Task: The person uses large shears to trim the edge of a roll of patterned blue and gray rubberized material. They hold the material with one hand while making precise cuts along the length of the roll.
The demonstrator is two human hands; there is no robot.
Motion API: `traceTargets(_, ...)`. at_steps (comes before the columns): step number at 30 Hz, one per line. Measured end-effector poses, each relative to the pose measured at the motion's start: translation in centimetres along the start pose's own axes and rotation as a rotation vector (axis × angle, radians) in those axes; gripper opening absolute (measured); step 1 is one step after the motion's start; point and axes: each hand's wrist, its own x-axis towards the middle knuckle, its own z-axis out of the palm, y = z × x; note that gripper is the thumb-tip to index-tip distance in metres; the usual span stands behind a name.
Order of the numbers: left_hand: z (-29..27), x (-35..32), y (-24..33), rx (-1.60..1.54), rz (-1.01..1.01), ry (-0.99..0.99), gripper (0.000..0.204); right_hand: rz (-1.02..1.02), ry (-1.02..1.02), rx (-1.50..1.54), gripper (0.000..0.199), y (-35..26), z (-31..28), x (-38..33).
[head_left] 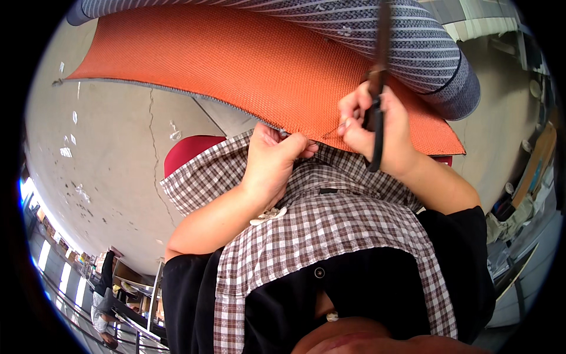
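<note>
Across my lap lies an orange woven sheet [224, 53] with a thin grey edge [212, 97] along its near side. My left hand [270, 156] is closed, thumb and fingers pinching that near edge. Just to the right, my right hand [389, 133] grips a pair of scissors [378, 112] with black handles. Their blades point away from me and look smeared by motion. Thumb and forefinger of the same hand also pinch a thin dark strand [331, 132] at the sheet's edge; whether it is thread or a needle I cannot tell.
A grey, white-striped rug roll [436, 56] lies along the sheet's far side. Under me is a red seat [186, 152], with a checked apron [330, 218] over my lap. The concrete floor [112, 153] has scraps on it. A person [101, 307] is at far lower left.
</note>
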Motion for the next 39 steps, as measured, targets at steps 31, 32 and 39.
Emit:
traceTargets(31,0.0,0.4,-0.4,0.02,0.004,0.019,0.015,-0.227,0.088,0.079,0.039,-1.8,-2.0,1.1)
traceTargets(32,0.1,0.4,-0.4,0.017,0.004,0.015,0.014,-0.214,0.029,0.129,0.038,-2.1,-2.0,1.0)
traceTargets(39,-1.3,0.4,-0.1,0.091,0.017,-0.123,0.015,-0.106,-0.601,0.504,0.039,-4.6,-2.4,-1.0)
